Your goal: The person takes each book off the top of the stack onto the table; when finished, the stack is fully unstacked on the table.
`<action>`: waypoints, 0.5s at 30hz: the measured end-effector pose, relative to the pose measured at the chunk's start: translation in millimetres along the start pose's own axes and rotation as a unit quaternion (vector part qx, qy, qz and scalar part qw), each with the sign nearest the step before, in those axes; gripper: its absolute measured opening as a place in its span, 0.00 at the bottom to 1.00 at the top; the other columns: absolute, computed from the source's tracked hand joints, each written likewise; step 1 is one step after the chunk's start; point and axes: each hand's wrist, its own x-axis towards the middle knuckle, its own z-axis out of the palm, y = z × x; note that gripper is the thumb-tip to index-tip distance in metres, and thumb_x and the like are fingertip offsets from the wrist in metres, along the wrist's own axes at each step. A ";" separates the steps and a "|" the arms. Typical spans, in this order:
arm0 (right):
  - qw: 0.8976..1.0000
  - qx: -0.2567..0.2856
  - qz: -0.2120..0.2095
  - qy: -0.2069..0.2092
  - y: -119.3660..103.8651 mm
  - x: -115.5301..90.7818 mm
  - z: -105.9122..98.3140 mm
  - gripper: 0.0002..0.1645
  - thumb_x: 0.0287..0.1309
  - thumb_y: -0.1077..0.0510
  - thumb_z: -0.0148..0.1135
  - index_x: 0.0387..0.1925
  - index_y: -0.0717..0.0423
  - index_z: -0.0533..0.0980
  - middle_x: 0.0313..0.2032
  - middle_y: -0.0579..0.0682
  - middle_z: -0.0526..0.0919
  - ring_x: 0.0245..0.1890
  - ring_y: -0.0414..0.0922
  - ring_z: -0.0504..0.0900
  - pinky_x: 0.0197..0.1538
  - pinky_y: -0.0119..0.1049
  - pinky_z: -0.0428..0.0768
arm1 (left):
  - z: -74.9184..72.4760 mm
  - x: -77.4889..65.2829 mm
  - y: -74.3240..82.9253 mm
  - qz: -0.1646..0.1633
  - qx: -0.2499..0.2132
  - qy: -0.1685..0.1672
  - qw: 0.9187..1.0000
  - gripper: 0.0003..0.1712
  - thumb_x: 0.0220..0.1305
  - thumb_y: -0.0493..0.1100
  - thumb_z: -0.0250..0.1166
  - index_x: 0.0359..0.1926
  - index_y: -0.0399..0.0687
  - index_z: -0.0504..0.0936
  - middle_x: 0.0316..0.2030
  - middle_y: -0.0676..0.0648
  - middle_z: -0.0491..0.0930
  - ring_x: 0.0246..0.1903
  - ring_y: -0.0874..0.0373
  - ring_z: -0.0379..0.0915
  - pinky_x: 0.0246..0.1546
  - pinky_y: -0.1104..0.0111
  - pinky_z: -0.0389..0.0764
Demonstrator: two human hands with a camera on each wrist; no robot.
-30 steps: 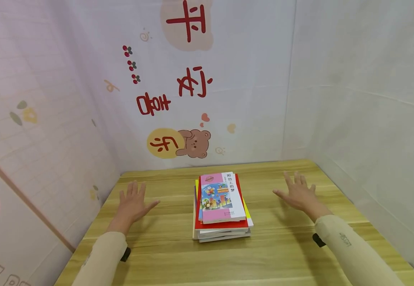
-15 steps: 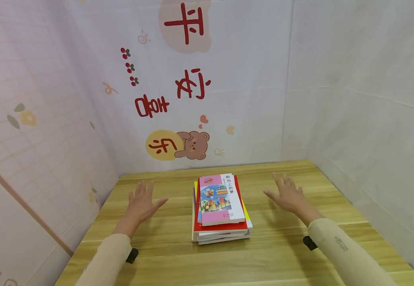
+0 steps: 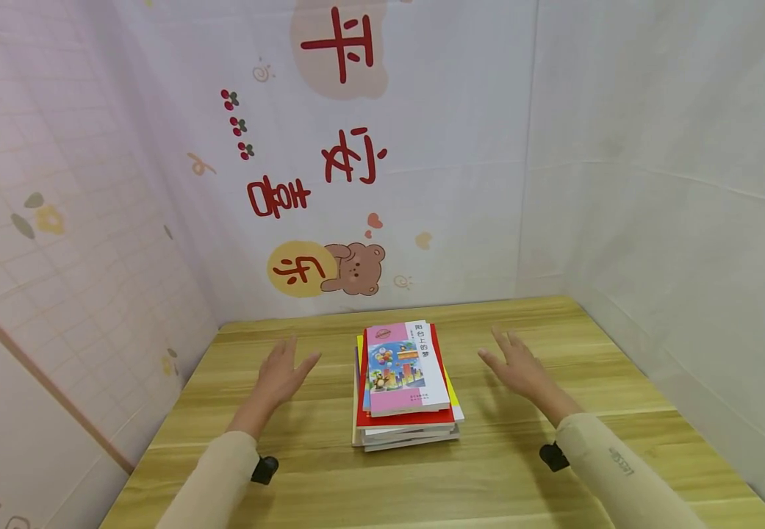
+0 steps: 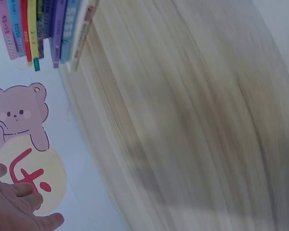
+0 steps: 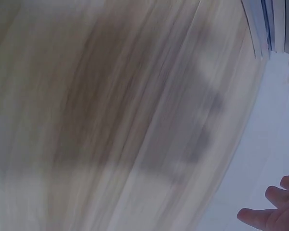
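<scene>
Between the hands [image 3: 281, 375] [image 3: 521, 369], a book stack [image 3: 407, 383]

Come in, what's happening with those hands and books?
Left bare hand, right bare hand: open, empty. Uneven stack of multicoloured paperback books: untouched between them on yellowish wood-grain table. No obstruction visible.

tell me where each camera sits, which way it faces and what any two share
Head: worn on the head, facing forward and down at the book stack; sleeves, left grip and right grip show.
Left wrist: on that wrist, facing across the table to book spines and the bear print; part of the left grip shows.
Right wrist: on that wrist, facing across the table to book edges; right grip's fingers show.
Shared: head and left wrist both show the bear print.
</scene>
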 end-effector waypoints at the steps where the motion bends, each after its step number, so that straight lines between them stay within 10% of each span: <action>1: 1.000 0.016 0.001 0.001 -1.5 -0.4 1.7 0.50 0.72 0.31 0.40 0.77 0.62 0.47 0.72 0.76 0.46 0.70 0.74 0.46 0.65 0.74 0.50 | 1.5 -0.2 1.8 -0.002 -0.016 0.000 1.000 0.55 0.70 0.73 0.43 0.78 0.37 0.39 0.75 0.28 0.39 0.74 0.32 0.33 0.69 0.37 0.38; 15: 0.984 0.172 0.049 -0.019 -26.3 -4.5 21.4 0.46 0.72 0.31 0.39 0.79 0.53 0.46 0.76 0.64 0.49 0.73 0.67 0.50 0.69 0.66 0.54 | 31.9 -6.5 30.6 -0.039 -0.198 -0.002 0.979 0.56 0.67 0.76 0.46 0.77 0.39 0.47 0.74 0.31 0.49 0.72 0.32 0.43 0.68 0.37 0.50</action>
